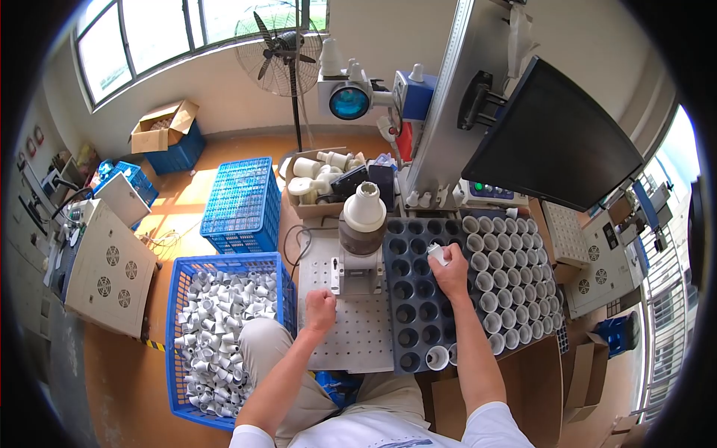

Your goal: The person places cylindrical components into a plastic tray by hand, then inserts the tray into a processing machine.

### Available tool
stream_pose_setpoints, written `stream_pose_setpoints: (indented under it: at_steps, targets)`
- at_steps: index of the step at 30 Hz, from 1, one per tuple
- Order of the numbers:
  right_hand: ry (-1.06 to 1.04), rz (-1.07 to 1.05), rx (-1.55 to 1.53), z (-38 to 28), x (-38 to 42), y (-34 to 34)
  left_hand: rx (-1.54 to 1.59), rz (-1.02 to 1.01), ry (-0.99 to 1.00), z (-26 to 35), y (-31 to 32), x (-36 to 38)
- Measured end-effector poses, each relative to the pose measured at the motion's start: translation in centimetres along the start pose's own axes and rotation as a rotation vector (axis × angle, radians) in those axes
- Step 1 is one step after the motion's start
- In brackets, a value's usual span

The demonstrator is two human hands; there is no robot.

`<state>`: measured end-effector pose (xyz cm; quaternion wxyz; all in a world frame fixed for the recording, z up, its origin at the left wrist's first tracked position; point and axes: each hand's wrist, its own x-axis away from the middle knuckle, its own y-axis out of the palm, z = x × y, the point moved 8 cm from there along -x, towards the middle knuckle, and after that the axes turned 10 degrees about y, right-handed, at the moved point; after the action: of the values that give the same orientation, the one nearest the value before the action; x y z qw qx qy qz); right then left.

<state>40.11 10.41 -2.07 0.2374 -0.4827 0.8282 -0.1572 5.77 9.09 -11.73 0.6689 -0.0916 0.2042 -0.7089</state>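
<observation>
A white cup (438, 254) (tilted, it seems) sits in the right grip (451, 273).

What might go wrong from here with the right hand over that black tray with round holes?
1. The tilted, white, tapered, plastic-looking cup in the right hand might slip or seat crookedly in the black tray with round holes.
2. The bare right forearm passes close to the rows of open white cups, so a sideways sweep might knock some.
</observation>
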Motion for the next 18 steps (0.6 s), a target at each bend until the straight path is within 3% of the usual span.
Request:
stream_pose_setpoints:
  at_steps: [3, 6, 8, 10, 12, 14, 16, 18]
  targets:
    - [0.010, -0.001, 0.013, 0.0, 0.3, 0.0, 0.147, 0.435, 0.353, 8.3, -6.5, -4.8]
    - [0.029, -0.033, -0.033, -0.7, -1.4, 0.0, 0.179, 0.459, 0.493, 20.8, -9.6, -9.3]
    - [0.095, -0.087, -0.224, -2.9, -3.1, -0.1, 0.039, 0.445, 0.623, 23.6, -7.7, -12.3]
    - [0.015, -0.209, -0.619, -10.8, -3.5, -0.4, 0.201, 0.195, 0.428, 24.5, -5.1, -14.5]
    - [-0.099, -0.262, -0.836, -18.1, -2.8, 0.4, 0.242, 0.091, 0.403, 26.1, -5.5, -14.1]
    - [-0.180, -0.364, -0.890, -22.1, -1.7, 2.4, 0.156, 0.122, 0.539, 27.1, -10.3, -11.3]
    - [-0.332, -0.354, -0.693, -22.8, -0.9, 5.4, 0.126, 0.297, 0.528, 24.6, -16.1, -8.2]
    - [-0.169, -0.390, -0.532, -21.3, 0.3, 6.9, -0.013, 0.461, 0.455, 17.3, -21.7, -5.2]
